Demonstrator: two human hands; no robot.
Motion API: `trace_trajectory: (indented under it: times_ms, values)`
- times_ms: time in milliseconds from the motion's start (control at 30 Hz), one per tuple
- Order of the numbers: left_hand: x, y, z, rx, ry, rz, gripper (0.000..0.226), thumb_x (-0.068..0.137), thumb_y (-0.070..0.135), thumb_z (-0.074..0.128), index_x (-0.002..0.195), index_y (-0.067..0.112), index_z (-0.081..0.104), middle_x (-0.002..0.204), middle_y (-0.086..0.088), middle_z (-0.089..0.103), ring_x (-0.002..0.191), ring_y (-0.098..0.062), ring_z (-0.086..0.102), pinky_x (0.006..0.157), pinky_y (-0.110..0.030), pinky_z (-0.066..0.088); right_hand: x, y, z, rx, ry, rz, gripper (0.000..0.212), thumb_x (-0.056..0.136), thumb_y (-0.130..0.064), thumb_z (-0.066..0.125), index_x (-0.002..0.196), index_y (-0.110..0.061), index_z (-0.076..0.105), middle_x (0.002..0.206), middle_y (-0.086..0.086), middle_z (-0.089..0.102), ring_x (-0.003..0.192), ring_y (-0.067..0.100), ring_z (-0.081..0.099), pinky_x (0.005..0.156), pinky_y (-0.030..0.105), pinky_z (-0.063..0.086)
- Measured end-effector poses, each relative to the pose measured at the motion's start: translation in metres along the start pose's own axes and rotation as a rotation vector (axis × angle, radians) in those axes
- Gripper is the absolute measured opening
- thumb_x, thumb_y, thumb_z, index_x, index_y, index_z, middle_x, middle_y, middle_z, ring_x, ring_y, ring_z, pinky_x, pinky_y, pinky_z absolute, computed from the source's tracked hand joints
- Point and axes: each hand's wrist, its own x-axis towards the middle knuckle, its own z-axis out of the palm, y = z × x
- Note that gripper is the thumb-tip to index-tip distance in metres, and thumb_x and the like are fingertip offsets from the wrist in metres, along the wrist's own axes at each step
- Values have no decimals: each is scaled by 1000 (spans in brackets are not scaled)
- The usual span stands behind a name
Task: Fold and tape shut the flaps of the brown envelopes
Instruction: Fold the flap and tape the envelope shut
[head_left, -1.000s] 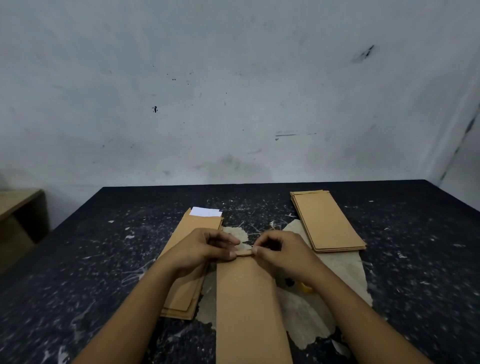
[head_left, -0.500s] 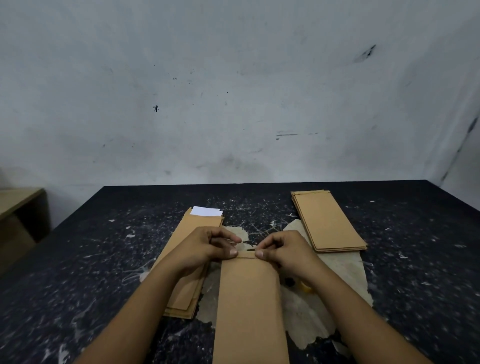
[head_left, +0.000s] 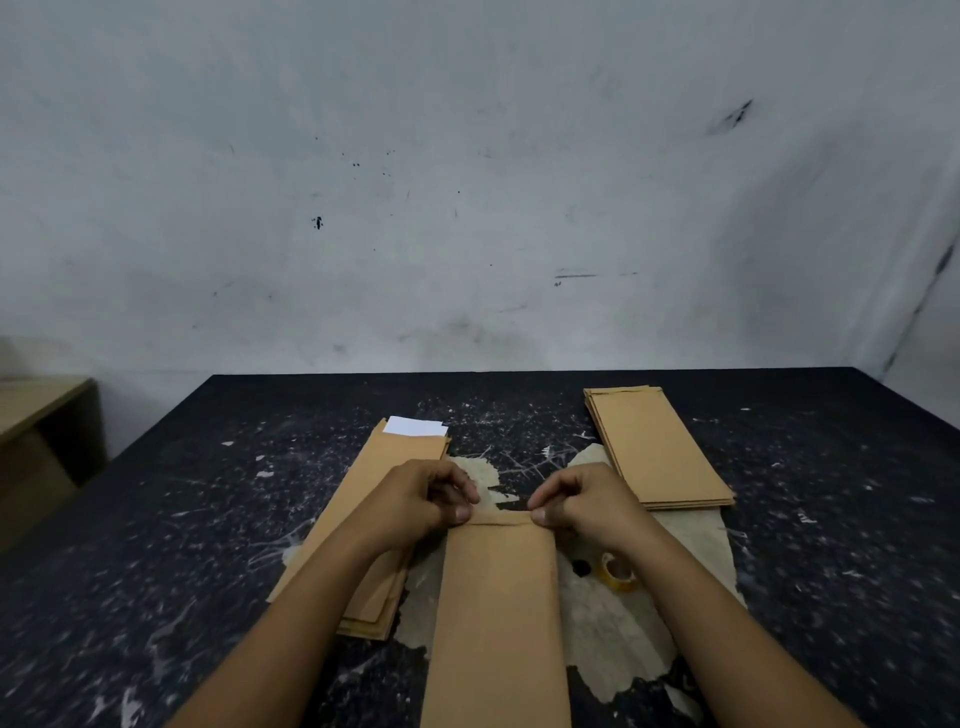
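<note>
A long brown envelope (head_left: 498, 613) lies lengthwise on the table in front of me, its narrow flap (head_left: 501, 517) folded down at the far end. My left hand (head_left: 423, 501) pinches the flap's left corner with thumb and curled fingers. My right hand (head_left: 584, 501) pinches the right corner the same way. A roll of clear tape (head_left: 618, 574) lies just right of the envelope, under my right wrist. One stack of brown envelopes (head_left: 379, 525) with a white sheet (head_left: 415, 426) sticking out lies at the left, partly under my left arm. Another stack (head_left: 654, 447) lies at the back right.
The dark, paint-flecked table (head_left: 182, 545) has a torn pale patch (head_left: 649, 623) beneath the envelope and tape. A wooden shelf (head_left: 41, 415) stands off the table's left side. A stained white wall (head_left: 467, 208) rises right behind the table's far edge.
Both hands have slid apart along the folded flap, from its middle out to its two corners. The envelope has stayed in place.
</note>
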Motion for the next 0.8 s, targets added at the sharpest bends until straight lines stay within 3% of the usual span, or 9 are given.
trace_trajectory:
  times_ms: [67,133,267,367,500,633,800]
  values:
    - [0,0,3,57,7,18,20,83,3,76,85,24,75,89,4,74,83,-6,68,77,-17,53,1,0,1,-70,6,-18,22,80,-4,78,76,-26,80,80,-7,76,85,9,70,80,29,59]
    - [-1,2,7,188,22,54,19,83,6,77,89,24,78,91,9,68,82,-6,65,74,-11,49,2,0,5,-178,9,-66,24,83,-4,75,81,-26,81,86,-10,76,86,3,67,76,18,55]
    - [-1,5,12,509,0,178,25,89,15,71,103,34,77,100,7,60,90,-10,55,79,-27,49,1,0,13,-359,32,-165,26,86,-3,68,89,-26,80,96,-10,72,87,1,62,66,5,42]
    - [0,7,16,569,-68,262,33,89,9,67,109,32,76,105,5,62,94,-12,55,76,-21,43,1,1,17,-479,9,-290,28,88,-1,64,93,-23,81,99,-6,63,92,9,59,71,9,43]
    - [0,12,21,623,-86,281,36,89,5,61,115,27,75,113,1,66,102,-16,59,78,-19,40,3,2,14,-575,-28,-381,27,93,-8,63,102,-26,80,108,-6,67,99,11,61,85,22,50]
    - [-4,16,25,662,-47,304,33,92,17,56,119,26,73,112,2,66,102,-15,57,79,-21,42,3,1,12,-657,-72,-402,30,94,-7,62,111,-26,78,113,-7,66,104,11,60,86,19,47]
    - [-5,15,24,655,-32,310,30,92,21,55,114,25,75,104,3,66,95,-14,58,73,-23,42,6,2,5,-620,-13,-331,21,92,-14,69,99,-29,82,106,-12,71,96,7,64,85,21,52]
